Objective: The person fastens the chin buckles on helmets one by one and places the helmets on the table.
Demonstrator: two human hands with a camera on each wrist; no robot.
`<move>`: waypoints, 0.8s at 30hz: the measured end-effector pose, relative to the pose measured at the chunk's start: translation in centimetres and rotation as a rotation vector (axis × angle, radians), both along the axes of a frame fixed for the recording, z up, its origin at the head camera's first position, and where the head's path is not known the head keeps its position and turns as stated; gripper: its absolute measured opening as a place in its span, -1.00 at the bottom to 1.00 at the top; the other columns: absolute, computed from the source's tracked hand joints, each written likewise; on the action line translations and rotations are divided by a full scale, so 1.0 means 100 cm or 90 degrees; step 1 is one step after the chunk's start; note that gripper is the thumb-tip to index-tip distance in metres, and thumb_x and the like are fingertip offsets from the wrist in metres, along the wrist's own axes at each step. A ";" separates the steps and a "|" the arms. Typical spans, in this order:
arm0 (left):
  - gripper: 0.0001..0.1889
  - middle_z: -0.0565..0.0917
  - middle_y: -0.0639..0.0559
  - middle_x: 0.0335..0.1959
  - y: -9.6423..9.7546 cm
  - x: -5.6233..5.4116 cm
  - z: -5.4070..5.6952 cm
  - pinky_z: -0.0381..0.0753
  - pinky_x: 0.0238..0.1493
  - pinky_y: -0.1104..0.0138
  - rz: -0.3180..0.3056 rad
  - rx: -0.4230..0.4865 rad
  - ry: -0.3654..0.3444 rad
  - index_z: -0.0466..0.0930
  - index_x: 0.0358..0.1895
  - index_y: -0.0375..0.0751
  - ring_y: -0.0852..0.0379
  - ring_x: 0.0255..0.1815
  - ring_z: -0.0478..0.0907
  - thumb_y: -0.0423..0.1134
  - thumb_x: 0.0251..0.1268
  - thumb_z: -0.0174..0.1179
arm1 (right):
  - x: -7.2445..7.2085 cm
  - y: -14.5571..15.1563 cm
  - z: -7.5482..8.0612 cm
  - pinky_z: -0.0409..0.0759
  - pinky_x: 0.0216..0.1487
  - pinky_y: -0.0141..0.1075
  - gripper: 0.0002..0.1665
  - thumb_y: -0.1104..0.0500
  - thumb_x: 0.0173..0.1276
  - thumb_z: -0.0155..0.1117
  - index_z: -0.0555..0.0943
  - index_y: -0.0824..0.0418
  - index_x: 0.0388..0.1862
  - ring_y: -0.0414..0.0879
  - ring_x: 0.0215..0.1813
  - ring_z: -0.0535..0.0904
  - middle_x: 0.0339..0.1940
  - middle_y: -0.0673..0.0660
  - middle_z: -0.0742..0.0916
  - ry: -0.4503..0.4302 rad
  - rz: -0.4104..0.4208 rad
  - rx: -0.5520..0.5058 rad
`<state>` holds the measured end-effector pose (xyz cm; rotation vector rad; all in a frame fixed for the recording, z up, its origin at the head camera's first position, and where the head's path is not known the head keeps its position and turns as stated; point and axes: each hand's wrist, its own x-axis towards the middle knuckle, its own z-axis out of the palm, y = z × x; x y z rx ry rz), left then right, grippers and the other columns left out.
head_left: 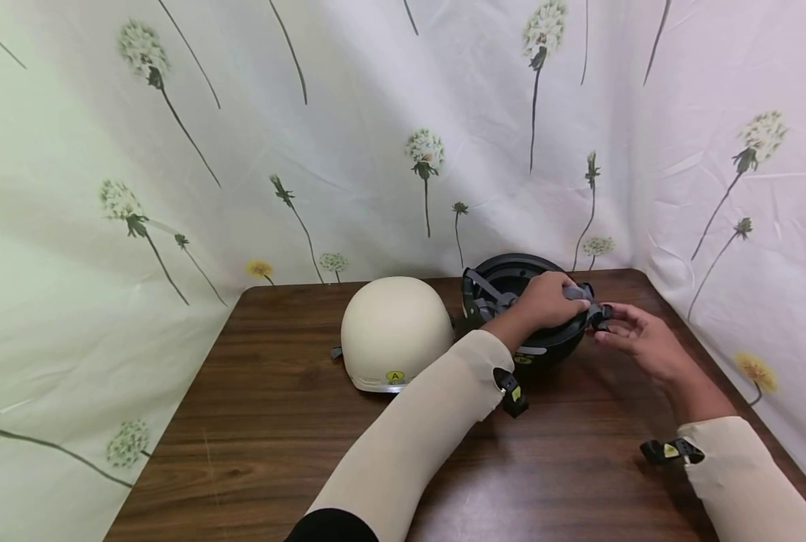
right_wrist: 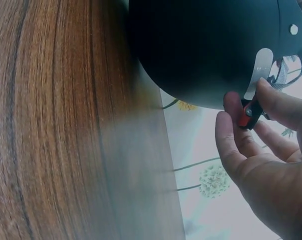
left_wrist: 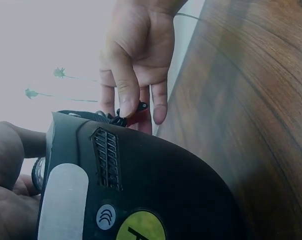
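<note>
A black helmet (head_left: 552,354) lies upside down on the table, its open side with grey straps (head_left: 487,286) facing up. My left hand (head_left: 543,302) reaches across the opening and grips the helmet at its right side, by a grey piece. A round ridged dial (left_wrist: 38,173) shows beside that hand's fingers in the left wrist view. At the helmet's right end, my right hand (head_left: 646,348) pinches a small black and red buckle (right_wrist: 250,112) on the strap between thumb and fingers. The far side of the left fingers is hidden in the head view.
Left of the black helmet, a cream helmet (head_left: 397,331) stands dome up, close beside it. Both are on a dark wooden table (head_left: 274,452). A white flower-printed cloth (head_left: 375,150) hangs behind the table and along its sides.
</note>
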<state>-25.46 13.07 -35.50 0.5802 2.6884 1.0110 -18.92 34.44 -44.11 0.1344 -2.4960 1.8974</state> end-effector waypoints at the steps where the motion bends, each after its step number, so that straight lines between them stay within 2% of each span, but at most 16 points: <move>1: -0.63 0.77 0.11 0.17 0.000 0.000 0.000 0.61 -0.08 0.42 -0.001 0.008 0.000 0.73 0.26 -0.01 0.24 -0.01 0.66 0.01 0.54 0.39 | 0.000 0.000 0.000 0.71 0.04 -0.52 -0.50 0.24 0.55 0.45 0.51 0.02 0.37 -0.45 0.07 0.79 0.11 -0.31 0.70 -0.003 -0.002 -0.007; 5: -0.72 0.80 0.13 0.14 -0.001 0.000 0.001 0.59 -0.08 0.44 -0.004 0.040 0.005 0.78 0.21 0.00 0.25 0.00 0.67 -0.11 0.55 0.35 | 0.000 0.000 0.000 0.73 0.02 -0.51 -0.59 0.28 0.56 0.44 0.57 0.05 0.28 -0.41 0.04 0.82 0.00 -0.30 0.81 -0.007 -0.003 -0.037; 11: -0.75 0.82 0.15 -0.04 -0.003 -0.003 -0.002 0.53 -0.16 0.48 -0.029 0.019 0.023 0.82 0.17 -0.08 0.27 -0.13 0.65 -0.21 0.55 0.33 | 0.001 -0.001 -0.002 0.76 -0.01 -0.46 -0.60 0.36 0.53 0.42 0.64 -0.03 0.20 -0.35 0.00 0.84 -0.03 -0.26 0.83 0.020 -0.001 -0.080; 18: -0.74 0.80 0.12 0.13 0.000 -0.004 -0.006 0.54 -0.04 0.44 -0.055 0.019 -0.011 0.77 0.25 -0.03 0.24 -0.02 0.63 -0.18 0.65 0.25 | 0.000 -0.002 -0.002 0.77 -0.01 -0.44 -0.58 0.42 0.51 0.41 0.67 0.00 0.18 -0.30 -0.01 0.86 0.02 -0.18 0.84 0.043 0.008 -0.148; 24: -0.76 0.76 0.10 0.08 0.004 -0.005 -0.008 0.55 -0.05 0.43 -0.067 0.047 -0.032 0.69 0.24 -0.02 0.24 -0.03 0.62 -0.20 0.66 0.23 | 0.001 0.000 -0.002 0.77 0.01 -0.43 -0.57 0.45 0.51 0.39 0.70 0.02 0.19 -0.26 0.01 0.87 0.02 -0.15 0.84 0.051 0.019 -0.175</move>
